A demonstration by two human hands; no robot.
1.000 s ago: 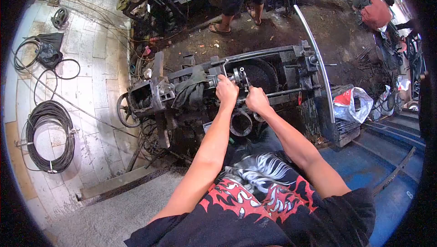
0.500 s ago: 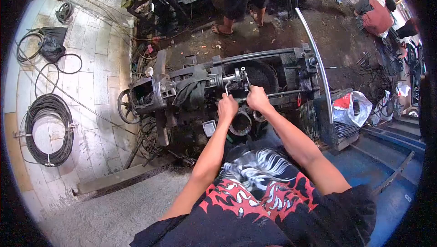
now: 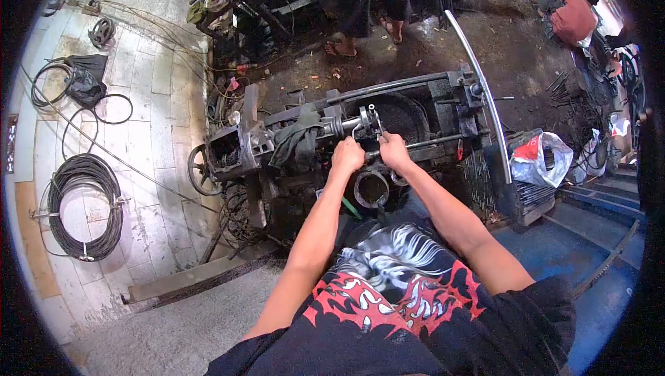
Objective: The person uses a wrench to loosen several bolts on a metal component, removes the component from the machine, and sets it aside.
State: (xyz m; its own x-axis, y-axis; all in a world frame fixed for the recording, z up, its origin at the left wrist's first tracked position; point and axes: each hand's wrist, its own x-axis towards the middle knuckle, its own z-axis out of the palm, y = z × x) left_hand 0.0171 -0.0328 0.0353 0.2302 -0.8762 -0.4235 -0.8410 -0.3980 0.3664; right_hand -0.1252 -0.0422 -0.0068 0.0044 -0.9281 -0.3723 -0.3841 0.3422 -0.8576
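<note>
A long, dark, lathe-like machine [image 3: 402,87] lies across the view in front of me. Around what looks like a bent metal handle by its shiny spindle [image 3: 353,123], my left hand [image 3: 348,155] is closed. My right hand [image 3: 393,150] is closed just to the right, on the lower end of a short metal lever [image 3: 376,117] that stands up beside the spindle. Most of what lies inside both fists is hidden. A dark rag [image 3: 298,142] drapes over the machine left of my hands. Below them is a round metal ring [image 3: 372,189].
A coil of black cable [image 3: 84,206] lies on the pale floor at left. A curved metal tube [image 3: 478,78] and a white-and-red plastic bag [image 3: 540,158] are at right. One person [image 3: 364,2] stands beyond the machine; another, in red [image 3: 569,16], crouches at far right.
My left hand has moved up closer to the spindle, covering more of the handle. The right hand has hardly moved. A green strip now shows beside my left forearm. The view has shifted slightly.
</note>
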